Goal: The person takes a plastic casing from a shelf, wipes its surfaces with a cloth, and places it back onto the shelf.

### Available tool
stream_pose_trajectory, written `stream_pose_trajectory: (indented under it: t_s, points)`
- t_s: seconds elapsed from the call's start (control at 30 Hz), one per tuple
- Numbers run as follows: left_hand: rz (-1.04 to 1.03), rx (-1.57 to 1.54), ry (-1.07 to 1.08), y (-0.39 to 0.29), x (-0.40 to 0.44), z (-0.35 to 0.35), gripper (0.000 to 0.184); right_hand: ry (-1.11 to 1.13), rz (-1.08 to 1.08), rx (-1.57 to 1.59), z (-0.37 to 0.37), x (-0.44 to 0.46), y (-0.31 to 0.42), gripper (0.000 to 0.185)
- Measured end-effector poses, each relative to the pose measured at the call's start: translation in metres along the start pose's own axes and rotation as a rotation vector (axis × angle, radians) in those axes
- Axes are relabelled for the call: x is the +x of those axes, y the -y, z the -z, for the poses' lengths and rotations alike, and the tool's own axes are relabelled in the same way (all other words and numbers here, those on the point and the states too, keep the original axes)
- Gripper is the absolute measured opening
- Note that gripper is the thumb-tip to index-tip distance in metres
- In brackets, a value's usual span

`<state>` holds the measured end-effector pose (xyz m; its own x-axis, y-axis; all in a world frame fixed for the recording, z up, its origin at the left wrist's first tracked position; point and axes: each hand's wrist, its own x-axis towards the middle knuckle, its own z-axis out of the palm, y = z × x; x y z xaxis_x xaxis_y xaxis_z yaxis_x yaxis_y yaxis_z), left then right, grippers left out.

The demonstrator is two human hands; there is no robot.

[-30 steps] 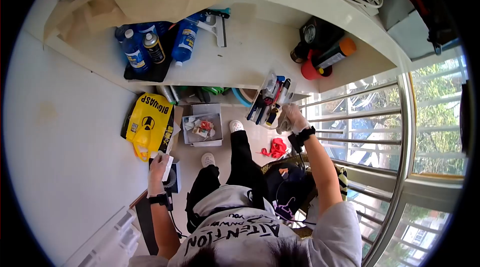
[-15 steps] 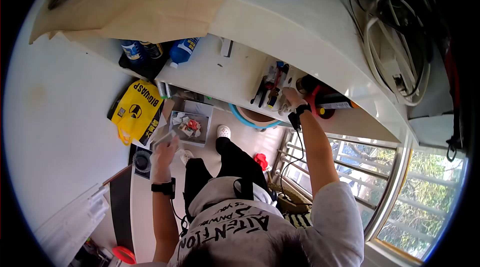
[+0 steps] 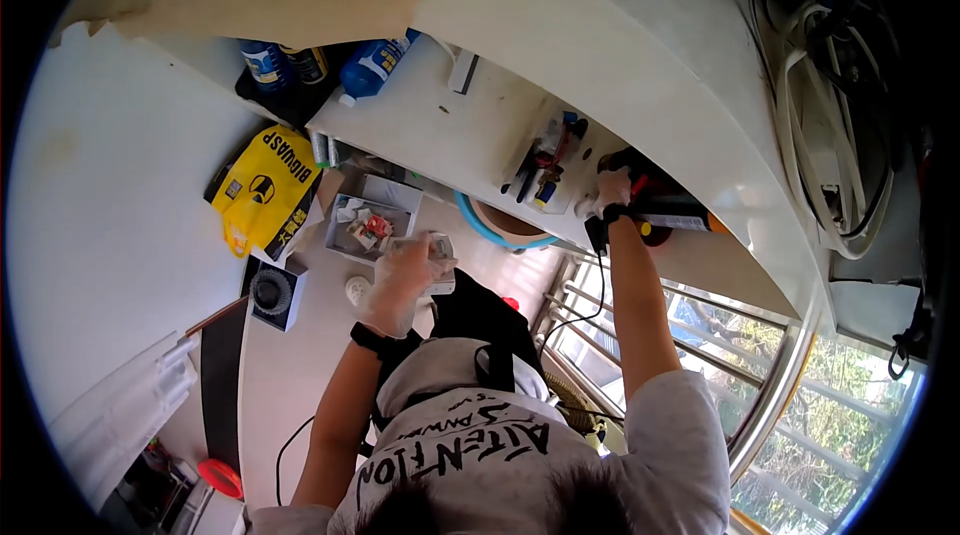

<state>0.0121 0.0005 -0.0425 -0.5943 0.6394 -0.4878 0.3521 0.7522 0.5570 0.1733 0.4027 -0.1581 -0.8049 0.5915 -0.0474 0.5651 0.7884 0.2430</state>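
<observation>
My left hand [image 3: 398,277], in a thin clear glove, is closed around a small clear plastic box [image 3: 438,273] in front of my body. My right hand [image 3: 606,195], gloved as well, reaches into the shelf [image 3: 470,140]. Its fingers curl in beside a dark item and red-handled things [image 3: 655,190]; what they grip is hidden. Left of that hand, a clear tray holds several tools, among them a screwdriver with a blue and yellow handle [image 3: 546,192]. A black tube with an orange end [image 3: 680,219] lies right of the hand.
Blue bottles [image 3: 372,67] lie and stand on the shelf's left. Below are a yellow bag [image 3: 262,193], an open box of scraps [image 3: 345,247] and a blue-rimmed bucket [image 3: 475,225]. A barred window [image 3: 690,315] is at right; cables [image 3: 800,135] hang above.
My left hand has moved right and toward my body with the clear box. My right hand has shifted right along the shelf, from beside the tools to the dark item.
</observation>
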Motion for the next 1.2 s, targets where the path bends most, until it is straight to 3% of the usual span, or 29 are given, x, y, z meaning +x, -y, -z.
stream_pose_trajectory:
  t_s: [0.07,0.1,0.17,0.3,0.4,0.53,0.7,0.77,0.8,0.87,0.93,1.0,1.03,1.07,1.13,1.17,1.2]
  points:
    - [-0.065,-0.080,-0.024,0.002,-0.005,-0.003,0.045,0.026,-0.373,0.278,0.006,0.009,0.012,0.031]
    - [0.042,-0.026,0.067,-0.001,-0.009,0.005,0.044,0.044,-0.564,0.415,0.015,0.011,0.020,0.031]
    - [0.062,-0.061,0.065,0.009,-0.012,0.001,0.043,0.087,-0.959,0.682,0.032,0.009,0.033,0.032]
    - [0.033,-0.196,0.036,0.016,-0.024,-0.003,0.039,-0.036,-0.772,0.581,0.060,-0.023,0.051,0.028]
    - [0.101,-0.325,0.116,0.013,-0.027,0.000,0.036,0.089,-0.731,0.513,0.075,-0.053,0.068,0.027]
    - [0.106,-0.324,0.099,0.015,-0.025,-0.005,0.036,0.025,-0.663,0.497,0.055,-0.094,0.069,0.026]
    - [0.057,-0.276,0.013,0.014,-0.025,0.000,0.033,0.118,-0.667,0.478,0.078,-0.100,0.073,0.026]
    - [0.037,-0.307,0.002,0.018,-0.025,0.001,0.033,0.211,-0.865,0.703,0.116,-0.098,0.085,0.032]
    - [0.016,-0.342,-0.016,0.022,-0.024,0.002,0.032,0.210,-0.864,0.701,0.116,-0.100,0.088,0.032]
    - [0.065,-0.326,-0.031,0.030,-0.024,0.003,0.033,-0.018,-0.723,0.639,0.116,-0.106,0.091,0.039]
    - [0.118,-0.303,-0.042,0.036,-0.029,0.002,0.033,-0.003,-0.695,0.761,0.117,-0.104,0.092,0.045]
    - [0.093,-0.312,-0.132,0.040,-0.032,0.006,0.033,0.297,-0.702,1.195,0.083,-0.085,0.091,0.049]
    - [0.143,-0.236,-0.076,0.044,-0.031,0.006,0.035,0.347,-0.717,1.369,0.034,-0.077,0.086,0.050]
    - [0.139,-0.238,-0.078,0.045,-0.033,0.008,0.035,0.496,-0.963,1.621,0.040,-0.068,0.095,0.037]
    - [0.122,-0.205,-0.136,0.045,-0.039,0.009,0.035,0.105,-0.064,1.085,-0.028,-0.067,0.081,0.028]
    - [0.120,-0.217,-0.143,0.044,-0.041,0.010,0.035,0.054,0.173,0.312,0.028,-0.065,0.095,0.034]
    - [0.137,-0.261,-0.137,0.042,-0.044,0.011,0.035,0.050,0.185,0.302,0.025,-0.056,0.095,0.034]
